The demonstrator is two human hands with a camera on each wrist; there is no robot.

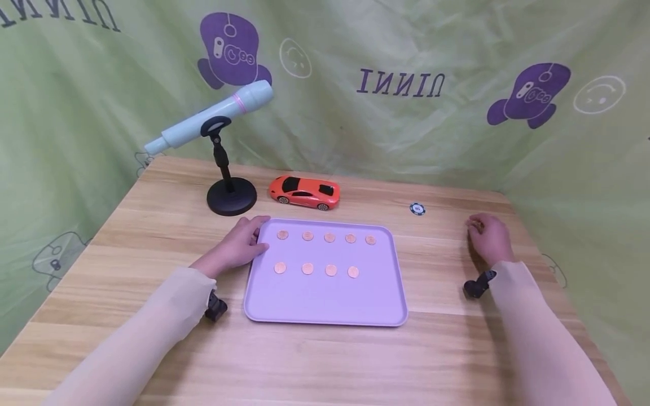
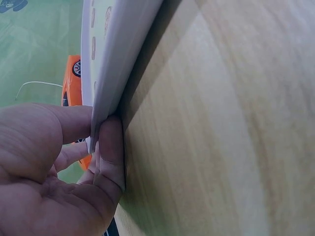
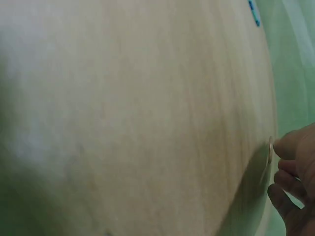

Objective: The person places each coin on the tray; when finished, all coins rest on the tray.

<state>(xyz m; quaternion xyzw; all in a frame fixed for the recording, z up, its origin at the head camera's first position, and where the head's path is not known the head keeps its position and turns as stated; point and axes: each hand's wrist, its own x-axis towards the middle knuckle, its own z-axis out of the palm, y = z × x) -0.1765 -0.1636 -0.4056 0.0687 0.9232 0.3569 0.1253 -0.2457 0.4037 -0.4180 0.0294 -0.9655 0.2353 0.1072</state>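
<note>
A shallow purple tray [image 1: 325, 307] lies on the wooden table with two rows of copper coins [image 1: 307, 268] in it. My left hand [image 1: 237, 243] grips the tray's upper left corner. In the left wrist view the thumb [image 2: 74, 123] is on the rim and a finger [image 2: 111, 142] is tucked beneath it. Off to the tray's right, my right hand [image 1: 491, 239] is low over the table with fingers bent. A thin copper coin [image 3: 270, 150], seen nearly edge-on in the right wrist view, is pinched at its fingertips.
Behind the tray is an orange toy car [image 1: 304, 193]. A light blue microphone [image 1: 203, 121] leans on a black stand [image 1: 231, 196] at the back left. A blue and white poker chip [image 1: 417, 209] lies at the back right. Green printed cloth [image 1: 396, 135] hangs behind the table.
</note>
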